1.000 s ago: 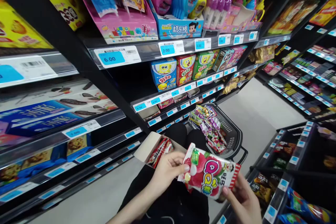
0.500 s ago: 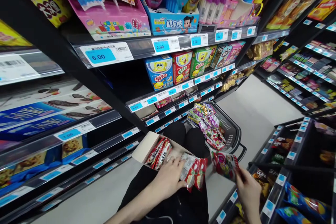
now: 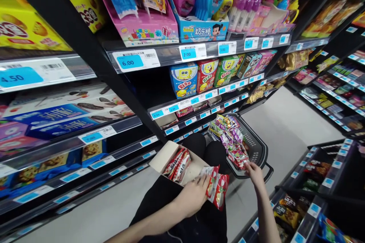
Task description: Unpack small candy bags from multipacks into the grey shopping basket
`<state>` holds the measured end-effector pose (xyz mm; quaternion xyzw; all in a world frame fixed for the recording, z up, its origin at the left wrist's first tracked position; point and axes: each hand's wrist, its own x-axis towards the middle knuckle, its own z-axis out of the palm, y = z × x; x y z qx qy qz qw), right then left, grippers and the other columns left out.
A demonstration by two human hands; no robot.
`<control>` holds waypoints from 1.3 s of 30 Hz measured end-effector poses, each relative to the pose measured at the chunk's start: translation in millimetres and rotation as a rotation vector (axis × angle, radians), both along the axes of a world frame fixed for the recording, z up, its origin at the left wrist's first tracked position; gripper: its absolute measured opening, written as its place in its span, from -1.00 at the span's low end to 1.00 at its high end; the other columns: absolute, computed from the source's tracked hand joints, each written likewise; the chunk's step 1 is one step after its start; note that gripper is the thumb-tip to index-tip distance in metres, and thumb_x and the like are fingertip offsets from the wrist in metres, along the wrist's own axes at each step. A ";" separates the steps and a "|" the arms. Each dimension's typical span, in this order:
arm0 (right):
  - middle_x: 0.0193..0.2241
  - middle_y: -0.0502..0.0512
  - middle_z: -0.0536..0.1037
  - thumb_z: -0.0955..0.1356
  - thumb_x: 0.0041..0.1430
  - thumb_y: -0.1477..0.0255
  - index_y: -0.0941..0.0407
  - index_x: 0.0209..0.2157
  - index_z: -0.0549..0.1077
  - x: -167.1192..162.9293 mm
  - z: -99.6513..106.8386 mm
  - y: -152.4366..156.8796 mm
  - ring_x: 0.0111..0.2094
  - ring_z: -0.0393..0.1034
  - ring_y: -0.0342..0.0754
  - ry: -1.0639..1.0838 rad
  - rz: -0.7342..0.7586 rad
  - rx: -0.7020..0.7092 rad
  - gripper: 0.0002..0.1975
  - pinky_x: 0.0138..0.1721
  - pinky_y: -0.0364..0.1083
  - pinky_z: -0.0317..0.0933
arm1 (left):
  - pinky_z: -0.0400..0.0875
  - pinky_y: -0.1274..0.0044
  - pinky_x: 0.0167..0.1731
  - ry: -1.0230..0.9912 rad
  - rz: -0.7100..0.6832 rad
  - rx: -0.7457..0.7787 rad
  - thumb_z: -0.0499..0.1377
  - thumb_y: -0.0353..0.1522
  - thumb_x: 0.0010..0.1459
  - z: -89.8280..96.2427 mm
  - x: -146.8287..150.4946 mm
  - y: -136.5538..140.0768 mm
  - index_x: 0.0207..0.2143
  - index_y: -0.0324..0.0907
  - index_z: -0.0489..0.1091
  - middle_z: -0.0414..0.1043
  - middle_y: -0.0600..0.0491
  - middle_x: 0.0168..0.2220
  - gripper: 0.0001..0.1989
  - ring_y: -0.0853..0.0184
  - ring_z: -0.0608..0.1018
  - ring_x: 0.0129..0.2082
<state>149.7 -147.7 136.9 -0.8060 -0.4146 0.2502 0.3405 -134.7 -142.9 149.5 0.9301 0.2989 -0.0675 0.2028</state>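
Observation:
An opened cardboard box (image 3: 164, 155) rests on my lap, with red-and-white snack packets (image 3: 177, 165) standing in its far left end. My left hand (image 3: 194, 195) reaches over the box's near right end, its fingers closed on several red-and-clear packets (image 3: 218, 190) that stick out past the edge. At the near rim of a dark grey shopping basket (image 3: 253, 142), my right hand (image 3: 254, 174) pinches the corner of a red candy packet (image 3: 238, 158). That packet lies against a heap of colourful candy packets (image 3: 228, 131) in the basket.
Shelves with price tags rise on the left, holding SpongeBob snack boxes (image 3: 184, 78), a blue candy display box (image 3: 203, 30) and blue biscuit boxes (image 3: 62, 117). A low rack of bagged snacks (image 3: 288, 212) stands at the right. Pale floor (image 3: 288, 121) runs beyond the basket.
My right hand has moved left and away from me, bringing its candy packet from beside the basket onto the heap inside. My left hand stays on the packets at the box. The view has shifted slightly left.

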 end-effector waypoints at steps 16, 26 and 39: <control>-0.30 0.26 0.61 0.10 0.28 0.38 0.17 -0.14 0.45 -136.0 55.7 -28.6 -0.31 0.53 0.10 -0.145 0.243 -0.221 -0.65 -0.30 -0.03 0.30 | 0.03 0.18 0.21 -0.258 0.367 -0.794 0.22 -0.42 -0.10 15.6 2.1 36.1 0.32 -0.14 -0.21 -0.22 -0.21 0.36 -0.03 -0.04 0.00 0.31; -0.35 0.12 0.62 0.41 0.09 0.29 0.13 -0.27 0.51 -97.7 96.8 -41.6 -0.34 0.51 -0.02 0.554 0.115 0.292 -0.78 -0.31 -0.13 0.39 | 0.33 0.39 -0.04 -1.162 0.509 -1.460 0.39 -0.29 -0.17 26.2 8.3 26.6 0.26 -0.12 -0.05 0.39 -0.11 0.03 -0.01 0.16 0.47 -0.02; -0.34 0.14 0.61 0.49 -0.06 0.49 0.03 -0.22 0.60 -83.5 107.4 -62.6 -0.37 0.52 0.02 0.096 0.285 0.525 -0.72 -0.42 -0.12 0.42 | 0.38 0.58 -0.45 -1.271 0.543 -0.669 0.40 -0.29 -0.12 81.4 -14.6 35.2 -0.21 -0.19 0.54 0.48 0.03 -0.43 -0.64 0.37 0.49 -0.47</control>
